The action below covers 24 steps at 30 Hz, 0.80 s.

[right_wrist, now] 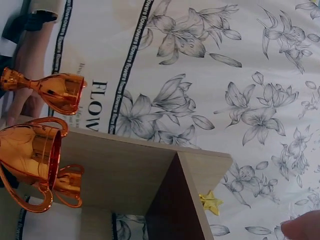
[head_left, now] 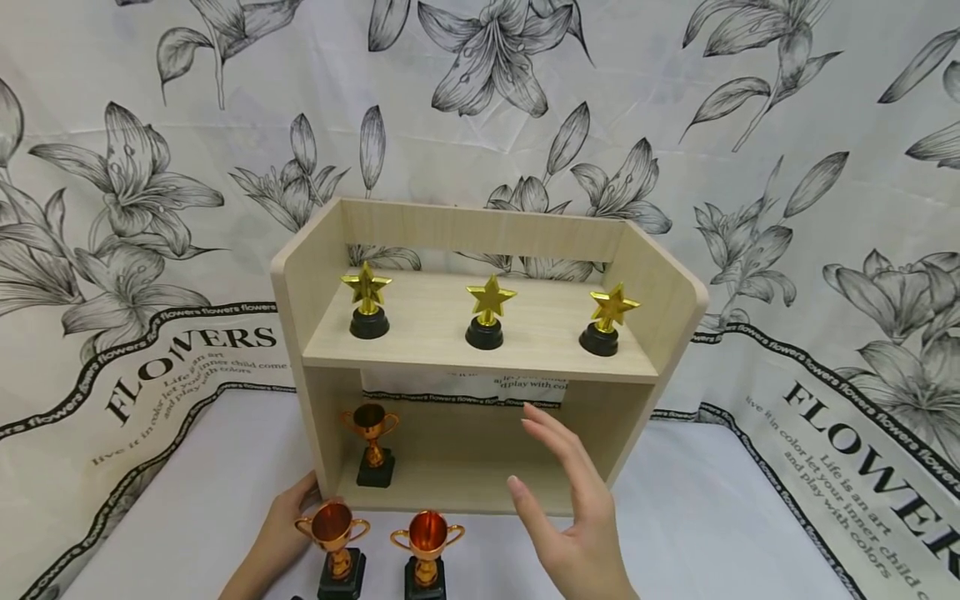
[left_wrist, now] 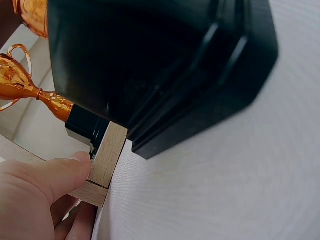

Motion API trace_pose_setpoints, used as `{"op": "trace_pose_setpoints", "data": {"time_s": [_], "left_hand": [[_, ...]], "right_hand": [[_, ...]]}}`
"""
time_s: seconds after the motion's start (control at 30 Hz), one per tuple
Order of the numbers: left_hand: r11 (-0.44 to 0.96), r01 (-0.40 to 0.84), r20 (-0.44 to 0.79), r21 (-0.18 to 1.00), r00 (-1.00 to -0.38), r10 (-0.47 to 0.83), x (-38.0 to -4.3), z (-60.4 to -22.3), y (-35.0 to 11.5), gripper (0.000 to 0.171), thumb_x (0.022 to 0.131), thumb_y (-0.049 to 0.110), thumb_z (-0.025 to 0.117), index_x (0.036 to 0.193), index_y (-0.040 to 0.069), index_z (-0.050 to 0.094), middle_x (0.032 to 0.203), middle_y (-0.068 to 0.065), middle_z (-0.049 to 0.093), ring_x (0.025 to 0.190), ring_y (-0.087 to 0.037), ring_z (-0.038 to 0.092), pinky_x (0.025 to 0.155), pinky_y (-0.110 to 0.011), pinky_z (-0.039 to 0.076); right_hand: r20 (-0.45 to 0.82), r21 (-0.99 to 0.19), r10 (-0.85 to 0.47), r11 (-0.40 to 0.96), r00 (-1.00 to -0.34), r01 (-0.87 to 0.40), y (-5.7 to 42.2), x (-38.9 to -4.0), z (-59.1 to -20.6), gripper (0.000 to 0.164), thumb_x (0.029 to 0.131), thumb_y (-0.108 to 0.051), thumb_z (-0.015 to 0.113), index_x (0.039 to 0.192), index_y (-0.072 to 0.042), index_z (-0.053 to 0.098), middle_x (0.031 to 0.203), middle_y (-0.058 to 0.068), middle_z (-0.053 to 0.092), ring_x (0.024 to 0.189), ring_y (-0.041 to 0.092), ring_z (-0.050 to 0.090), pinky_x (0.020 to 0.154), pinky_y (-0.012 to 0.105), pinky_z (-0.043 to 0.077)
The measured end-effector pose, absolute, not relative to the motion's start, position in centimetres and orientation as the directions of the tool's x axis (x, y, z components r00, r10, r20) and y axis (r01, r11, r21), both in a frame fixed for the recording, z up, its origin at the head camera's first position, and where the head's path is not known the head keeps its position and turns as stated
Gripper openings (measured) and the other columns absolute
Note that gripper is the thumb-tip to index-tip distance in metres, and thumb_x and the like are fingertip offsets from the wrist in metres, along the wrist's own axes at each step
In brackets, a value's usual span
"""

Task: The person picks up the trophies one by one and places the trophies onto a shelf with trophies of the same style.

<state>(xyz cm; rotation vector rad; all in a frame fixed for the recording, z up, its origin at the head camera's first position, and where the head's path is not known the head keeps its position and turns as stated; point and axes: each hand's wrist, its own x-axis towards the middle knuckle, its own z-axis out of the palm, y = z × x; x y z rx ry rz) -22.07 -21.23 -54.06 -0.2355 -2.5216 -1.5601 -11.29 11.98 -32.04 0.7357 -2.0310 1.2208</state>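
A pale wooden two-tier shelf (head_left: 480, 371) stands on the white cloth. My left hand (head_left: 281, 529) grips the lower front corner of its left side panel; in the left wrist view the thumb (left_wrist: 67, 175) lies on the wood beside a black trophy base, with fingers behind the panel. My right hand (head_left: 577, 521) is raised before the lower tier, thumb and fingers spread, holding nothing. One bronze trophy cup (head_left: 374, 423) sits at the left of the lower tier. Two more, a left cup (head_left: 332, 525) and a right cup (head_left: 428, 533), stand on the cloth in front.
Along the upper tier stand three gold star trophies on black bases: a left star (head_left: 367, 288), a middle star (head_left: 491, 300) and a right star (head_left: 613, 307). Behind the shelf hangs a white flower-print cloth (head_left: 465, 158). The white table cloth (head_left: 712, 517) extends to both sides.
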Motion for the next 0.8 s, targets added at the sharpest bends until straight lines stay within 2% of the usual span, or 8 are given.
{"op": "trace_pose_setpoints", "data": {"time_s": [0.13, 0.3, 0.47, 0.8], "left_hand": [[0.444, 0.231, 0.234, 0.866, -0.971, 0.048, -22.0, -54.1, -21.3, 0.066, 0.084, 0.028, 0.070, 0.137, -0.001, 0.044, 0.128, -0.021, 0.055, 0.112, -0.036, 0.057, 0.094, -0.055, 0.043], [0.441, 0.230, 0.235, 0.868, -0.971, 0.044, -22.1, -54.2, -21.3, 0.066, 0.084, 0.029, 0.070, 0.137, -0.001, 0.044, 0.128, -0.021, 0.055, 0.112, -0.036, 0.057, 0.094, -0.055, 0.043], [0.448, 0.234, 0.241, 0.863, -0.970, 0.040, -22.1, -54.2, -21.2, 0.064, 0.084, 0.027, 0.071, 0.136, -0.001, 0.045, 0.128, -0.020, 0.056, 0.111, -0.035, 0.058, 0.094, -0.054, 0.044], [0.471, 0.252, 0.262, 0.845, -0.964, 0.046, -22.0, -54.0, -21.3, 0.061, 0.085, 0.027, 0.070, 0.135, 0.000, 0.047, 0.124, -0.019, 0.059, 0.108, -0.034, 0.060, 0.091, -0.053, 0.047]], "right_hand": [[0.778, -0.513, -0.197, 0.348, -0.596, -0.784, 11.3, -11.1, -31.6, 0.059, 0.076, 0.012, 0.066, 0.131, -0.002, 0.048, 0.135, 0.015, 0.049, 0.125, 0.026, 0.044, 0.102, 0.017, 0.034], [0.752, -0.512, -0.292, 0.305, -0.591, -0.803, 10.9, -11.4, -32.1, 0.059, 0.078, 0.010, 0.066, 0.133, -0.003, 0.047, 0.134, 0.012, 0.049, 0.123, 0.025, 0.047, 0.101, 0.018, 0.036], [0.684, -0.545, -0.368, 0.315, -0.629, -0.777, 10.6, -12.0, -33.3, 0.058, 0.082, 0.004, 0.067, 0.134, -0.010, 0.046, 0.136, 0.006, 0.049, 0.123, 0.021, 0.047, 0.099, 0.022, 0.040], [0.558, -0.585, -0.479, 0.352, -0.677, -0.731, 10.7, -14.0, -36.8, 0.056, 0.089, -0.020, 0.065, 0.140, -0.021, 0.040, 0.139, -0.004, 0.044, 0.126, 0.015, 0.044, 0.100, 0.031, 0.043]]}}
